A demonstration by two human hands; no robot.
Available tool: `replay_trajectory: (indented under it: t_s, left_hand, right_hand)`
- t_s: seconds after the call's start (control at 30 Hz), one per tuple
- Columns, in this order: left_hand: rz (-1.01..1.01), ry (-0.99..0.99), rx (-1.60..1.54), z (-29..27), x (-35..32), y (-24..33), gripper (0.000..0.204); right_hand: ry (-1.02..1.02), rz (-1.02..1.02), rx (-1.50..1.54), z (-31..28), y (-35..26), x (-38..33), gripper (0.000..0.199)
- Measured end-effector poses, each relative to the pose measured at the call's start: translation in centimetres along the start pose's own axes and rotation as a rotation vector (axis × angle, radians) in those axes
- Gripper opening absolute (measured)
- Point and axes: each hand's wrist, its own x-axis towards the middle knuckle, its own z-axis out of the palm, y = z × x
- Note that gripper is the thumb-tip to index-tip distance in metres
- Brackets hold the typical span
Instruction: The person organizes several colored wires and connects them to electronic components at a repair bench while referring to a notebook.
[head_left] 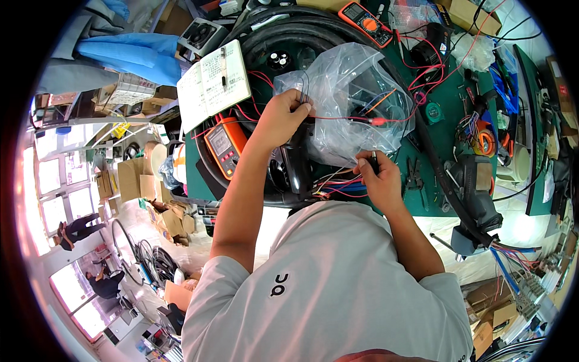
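My left hand (283,117) is closed in a pinch on thin wires (305,84), at the left edge of a crumpled clear plastic bag (347,63). From beside its fingertips a red lead runs right to a red clip (378,122) over the bag. At the bag's lower right edge, my right hand (381,178) is closed around a slim dark object (374,159) whose kind I cannot make out. Below my left hand stands a black cylindrical object (297,166). An orange multimeter (223,146) lies left of my left forearm.
An open notebook (211,84) with a pen lies at the left. Another orange multimeter (366,24) sits at the back. Thick black cable (422,127) curves around the work area. Pliers (414,176), a green tape measure (433,113) and a vise (479,208) are to the right.
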Motion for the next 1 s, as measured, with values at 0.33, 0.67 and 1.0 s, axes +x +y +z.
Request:
replay_trajectory:
  t_s: [0.33, 0.67, 1.0]
  left_hand:
    - [0.124, 0.138, -0.319, -0.5, -1.7, 1.6, 0.026]
    - [0.132, 0.119, -0.814, 0.1, -1.6, 2.6, 0.035]
    - [0.072, 0.097, -0.878, 0.5, -1.4, 3.7, 0.031]
  right_hand:
    - [-0.012, -0.046, -0.025, 0.3, 0.0, -0.6, 0.014]
    - [-0.001, -0.111, -0.160, -0.2, 0.3, -1.4, 0.013]
    - [0.100, -0.076, -0.198, -1.7, 0.1, -2.5, 0.014]
